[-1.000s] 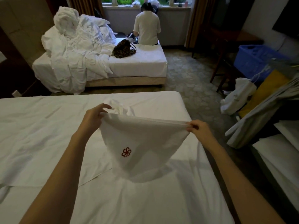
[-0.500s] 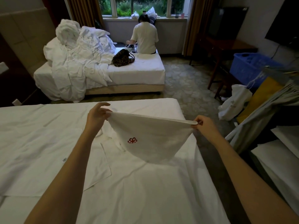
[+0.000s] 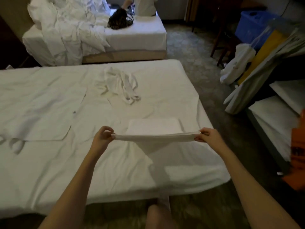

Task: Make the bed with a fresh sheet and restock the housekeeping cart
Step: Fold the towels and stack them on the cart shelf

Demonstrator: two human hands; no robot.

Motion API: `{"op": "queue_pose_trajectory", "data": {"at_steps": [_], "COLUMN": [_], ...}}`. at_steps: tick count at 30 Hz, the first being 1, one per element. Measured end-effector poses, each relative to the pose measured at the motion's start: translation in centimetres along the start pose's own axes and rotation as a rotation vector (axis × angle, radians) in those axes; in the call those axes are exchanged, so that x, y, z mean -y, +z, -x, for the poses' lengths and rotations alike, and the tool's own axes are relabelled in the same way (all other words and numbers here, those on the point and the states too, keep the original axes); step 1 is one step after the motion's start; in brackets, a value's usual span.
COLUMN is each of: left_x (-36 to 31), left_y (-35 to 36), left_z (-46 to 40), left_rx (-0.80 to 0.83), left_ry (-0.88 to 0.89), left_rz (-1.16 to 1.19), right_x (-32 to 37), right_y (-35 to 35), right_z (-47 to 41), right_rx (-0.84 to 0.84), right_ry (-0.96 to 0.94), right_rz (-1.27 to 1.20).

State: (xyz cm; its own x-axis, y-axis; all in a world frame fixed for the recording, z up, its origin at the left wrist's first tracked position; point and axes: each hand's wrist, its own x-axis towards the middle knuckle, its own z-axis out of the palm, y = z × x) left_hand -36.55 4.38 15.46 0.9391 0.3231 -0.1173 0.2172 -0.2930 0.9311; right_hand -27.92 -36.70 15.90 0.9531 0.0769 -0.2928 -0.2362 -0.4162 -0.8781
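Your left hand (image 3: 102,139) and right hand (image 3: 208,135) each pinch one end of a white cloth (image 3: 153,141), thumb and fingertips curled onto its folded top edge, so the edge runs taut and nearly level between them while the soft fabric sags below into a rounded point. The cloth hangs over the near bed (image 3: 49,171), which is covered by a white sheet (image 3: 41,96), matte and creased with shallow wrinkles, one flat panel of it ending in a clipped corner at your left. Just beyond the stretched edge lies a folded white rectangle (image 3: 154,126), flat and square-cornered, resting on the sheet. Farther up the bed sits a crumpled white rag (image 3: 120,83), twisted into limp strips. On the far bed (image 3: 140,35) a heap of rumpled white linen (image 3: 66,27) spills over the side, beside a dark patterned handbag (image 3: 119,19), and a person sits at its far edge. At your right stands the housekeeping cart (image 3: 272,66) with grey fabric sides, a yellow panel, a white plastic bag (image 3: 237,61) hanging from it and flat white stacks on its shelves; a blue plastic crate (image 3: 252,25) sits behind it
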Motion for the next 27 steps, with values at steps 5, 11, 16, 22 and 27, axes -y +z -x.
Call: {"op": "queue_pose_trajectory", "data": {"at_steps": [5, 11, 16, 22, 27], "left_x": [7.7, 8.6, 10.0, 13.7, 17.1], "left_y": [3.0, 5.4, 7.4, 10.6, 12.1], "left_z": [5.2, 0.8, -6.6, -15.7, -21.9], "left_rx": [0.02, -0.08, -0.147, -0.197, -0.178], "left_ry": [-0.21, -0.256, -0.305, -0.399, -0.419], "left_rz": [-0.017, 0.036, 0.036, 0.024, -0.027], "right_x": [-9.1, -10.3, -9.7, -10.5, -12.1], "right_y": [2.3, 3.1, 4.1, 5.8, 7.4], "right_z": [3.9, -0.2, -8.1, -18.4, -26.0], "right_rx": [0.003, -0.057, -0.08, -0.043, 0.028], "right_ry": [0.173, 0.213, 0.179, 0.199, 0.233], "right_rz": [-0.052, 0.017, 0.152, 0.257, 0.309]}}
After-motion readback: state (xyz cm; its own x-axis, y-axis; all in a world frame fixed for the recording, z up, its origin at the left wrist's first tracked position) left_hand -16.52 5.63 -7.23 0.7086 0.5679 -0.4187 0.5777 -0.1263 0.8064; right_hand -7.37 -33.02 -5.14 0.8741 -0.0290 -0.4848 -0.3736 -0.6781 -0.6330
